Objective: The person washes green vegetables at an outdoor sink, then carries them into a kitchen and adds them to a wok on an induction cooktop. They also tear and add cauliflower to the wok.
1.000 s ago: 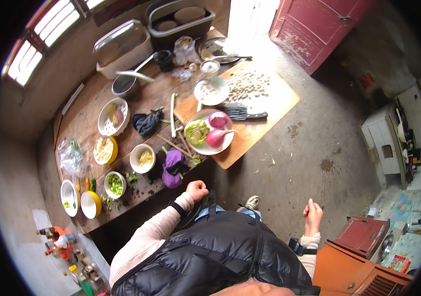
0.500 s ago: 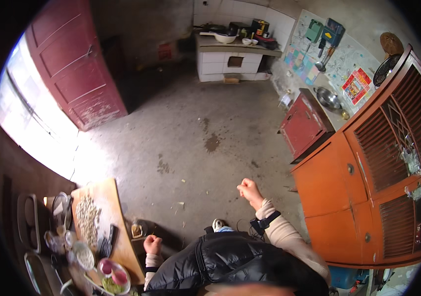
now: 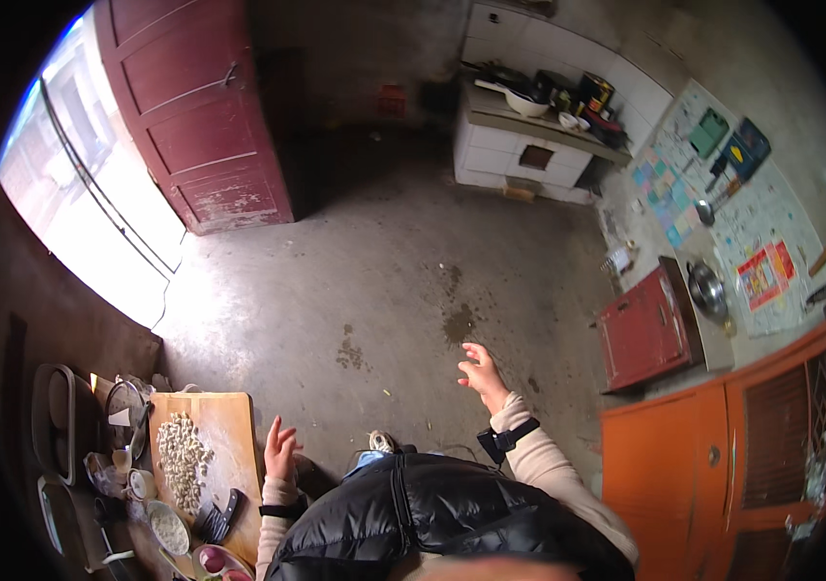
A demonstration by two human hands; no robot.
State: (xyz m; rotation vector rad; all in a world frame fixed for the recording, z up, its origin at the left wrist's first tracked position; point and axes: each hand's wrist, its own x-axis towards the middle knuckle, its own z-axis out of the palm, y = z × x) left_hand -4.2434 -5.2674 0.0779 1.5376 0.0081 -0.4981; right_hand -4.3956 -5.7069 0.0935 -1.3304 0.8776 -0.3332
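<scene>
My left hand (image 3: 280,450) is raised beside the right edge of a floury wooden board (image 3: 241,426), fingers spread and holding nothing. A heap of small whitish pieces, like bits of dough, (image 3: 182,457) lies on that board. Near the board's lower part rests a knife with a black handle (image 3: 230,508). My right hand (image 3: 482,377) hangs over the concrete floor, its fingers apart and bent a little, with nothing in them. A black strapped device (image 3: 510,441) sits on the right wrist.
Left of the board stand a bowl of white contents (image 3: 170,528) and a plate (image 3: 237,563). A red door (image 3: 200,126) stands ajar at the far left. Ahead is a tiled stove (image 3: 495,155). On the right are a low red cabinet (image 3: 643,329) and an orange cupboard (image 3: 665,474).
Both hands have gone from closed fists to spread fingers. My view has turned left, so the stove and cupboards sit farther right. The left hand has risen slightly.
</scene>
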